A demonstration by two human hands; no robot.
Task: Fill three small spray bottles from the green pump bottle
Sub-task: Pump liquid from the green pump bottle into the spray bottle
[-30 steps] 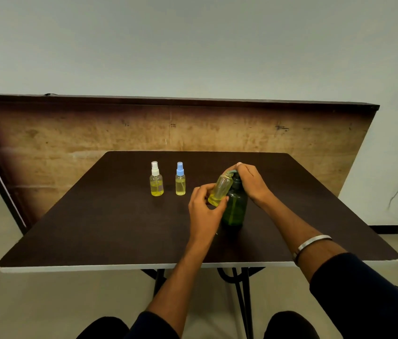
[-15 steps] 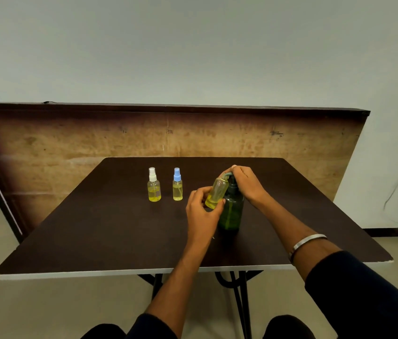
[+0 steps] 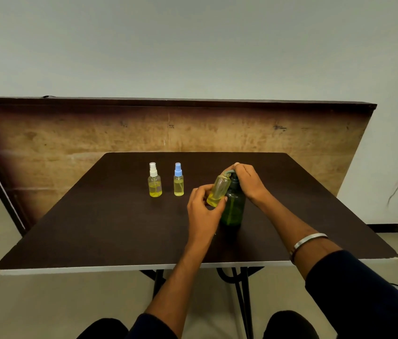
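Here, an uncapped spray bottle (image 3: pixel 218 190) is gripped tilted by the left hand (image 3: pixel 204 211); the green pump bottle (image 3: pixel 233 206) head is clasped by the right hand (image 3: pixel 248 181).

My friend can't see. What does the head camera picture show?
A left hand tilts a small capless bottle under the green pump bottle spout while the right hand rests on the pump. Two capped spray bottles, white-topped and blue-topped, stand behind.

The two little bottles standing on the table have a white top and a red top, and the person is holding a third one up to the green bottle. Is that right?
Not quite. The head view shows a white-topped spray bottle and a blue-topped spray bottle, not red. The rest is right: the left hand holds a third small bottle tilted against the green pump bottle.
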